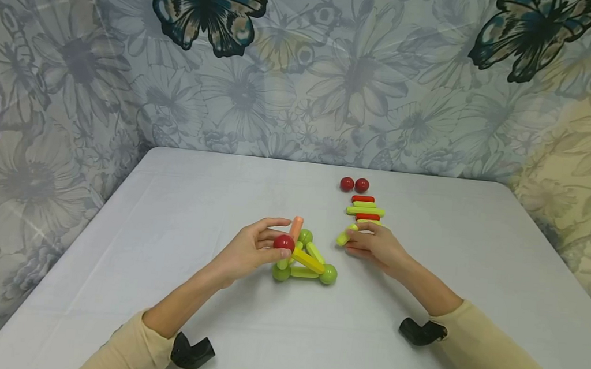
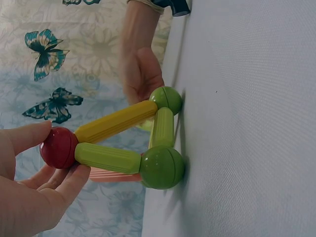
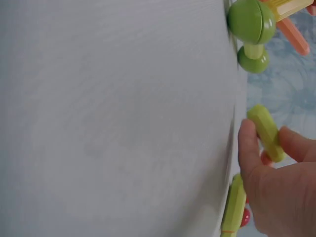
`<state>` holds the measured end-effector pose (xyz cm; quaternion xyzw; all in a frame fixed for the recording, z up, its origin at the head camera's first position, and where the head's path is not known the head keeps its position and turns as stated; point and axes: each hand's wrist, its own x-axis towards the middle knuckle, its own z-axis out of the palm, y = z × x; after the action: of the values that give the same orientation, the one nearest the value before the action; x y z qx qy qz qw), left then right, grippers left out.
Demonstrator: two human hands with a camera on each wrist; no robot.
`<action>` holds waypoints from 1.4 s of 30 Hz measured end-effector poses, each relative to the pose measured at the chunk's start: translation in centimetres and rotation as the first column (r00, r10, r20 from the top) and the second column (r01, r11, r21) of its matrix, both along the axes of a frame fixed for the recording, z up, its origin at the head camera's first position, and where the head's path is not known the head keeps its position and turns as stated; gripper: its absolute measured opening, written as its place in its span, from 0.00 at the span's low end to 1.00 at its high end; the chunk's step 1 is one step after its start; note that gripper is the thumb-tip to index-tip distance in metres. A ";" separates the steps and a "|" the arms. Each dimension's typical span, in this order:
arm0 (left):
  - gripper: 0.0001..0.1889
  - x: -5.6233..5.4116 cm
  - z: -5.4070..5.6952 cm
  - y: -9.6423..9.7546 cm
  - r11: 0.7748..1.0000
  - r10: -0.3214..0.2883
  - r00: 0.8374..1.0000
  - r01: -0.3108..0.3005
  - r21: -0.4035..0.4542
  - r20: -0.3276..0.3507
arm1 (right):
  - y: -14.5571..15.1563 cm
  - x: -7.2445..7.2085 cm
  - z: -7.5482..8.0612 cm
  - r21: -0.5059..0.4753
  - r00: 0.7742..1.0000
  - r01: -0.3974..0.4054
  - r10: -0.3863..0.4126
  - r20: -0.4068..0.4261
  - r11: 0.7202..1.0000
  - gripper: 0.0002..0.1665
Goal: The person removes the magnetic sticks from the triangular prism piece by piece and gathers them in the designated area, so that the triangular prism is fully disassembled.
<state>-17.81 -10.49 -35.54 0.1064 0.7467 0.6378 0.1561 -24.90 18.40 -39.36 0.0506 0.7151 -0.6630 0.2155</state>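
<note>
One worktop, two hands, three red balls, three green balls, two red rods, one orange rod and one yellow rod can be counted, while the light-green rods, partly hidden, cannot be tallied exactly.

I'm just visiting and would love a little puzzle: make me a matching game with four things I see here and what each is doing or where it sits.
Column one
1. Left hand
2. Right hand
3. Yellow stick
4. Two loose red balls

Column two
A. Side by side, beyond the row of sticks
B. Pinching a lime stick
C. Gripping the red top ball of the built shape
D. Joining the red top ball to a green ball

Right pairs: 1-C, 2-B, 3-D, 4-A
</note>
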 end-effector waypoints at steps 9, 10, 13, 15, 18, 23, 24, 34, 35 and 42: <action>0.31 -0.1 -0.1 -0.1 1.000 -0.003 1.000 0.003 -0.001 -0.001 | 1.8 -0.1 0.1 0.022 0.988 0.101 -0.103 0.114 0.995 0.33; 0.31 -0.1 -0.1 -0.1 1.000 -0.002 1.000 0.002 -0.002 -0.001 | 2.0 -0.2 0.1 0.026 0.986 0.110 -0.113 0.124 0.994 0.33; 0.31 -0.1 -0.2 -0.1 1.000 0.003 1.000 -0.003 -0.005 0.004 | 2.3 -0.3 0.0 0.031 0.981 0.124 -0.127 0.147 0.992 0.33; 0.31 -0.1 -0.2 -0.1 1.000 0.008 1.000 -0.008 -0.007 0.008 | 2.5 -0.4 0.0 0.018 0.979 0.124 -0.126 0.161 0.992 0.34; 0.31 -0.1 -0.2 -0.1 1.000 0.012 1.000 -0.012 -0.012 0.011 | 2.7 -0.5 -0.2 -0.024 0.973 0.148 -0.141 0.184 0.989 0.33; 0.31 -0.1 -0.2 0.0 1.000 0.011 1.000 -0.011 -0.016 0.016 | 3.2 -0.6 -0.3 -0.069 0.960 0.206 -0.188 0.209 0.976 0.34; 0.31 -0.1 -0.2 0.0 1.000 0.009 1.000 -0.009 -0.015 0.014 | 3.2 -0.6 -0.3 -0.074 0.957 0.218 -0.198 0.212 0.973 0.34; 0.31 -0.1 -0.1 0.0 1.000 -0.002 1.000 0.002 -0.010 0.000 | 3.6 -0.6 -0.1 -0.119 0.941 0.285 -0.254 0.222 0.951 0.27; 0.30 -0.1 -0.1 0.0 1.000 0.000 1.000 0.000 -0.008 0.002 | 3.6 -0.5 0.0 -0.121 0.941 0.287 -0.257 0.219 0.950 0.28; 0.31 -0.1 -0.1 0.0 1.000 -0.002 1.000 0.002 -0.007 -0.001 | 3.4 -0.2 0.3 -0.129 0.947 0.282 -0.255 0.196 0.951 0.33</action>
<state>-17.91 -10.45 -35.64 0.1067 0.7488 0.6351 0.1568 -25.12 21.84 -39.04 0.1893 0.6258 -0.7327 0.1888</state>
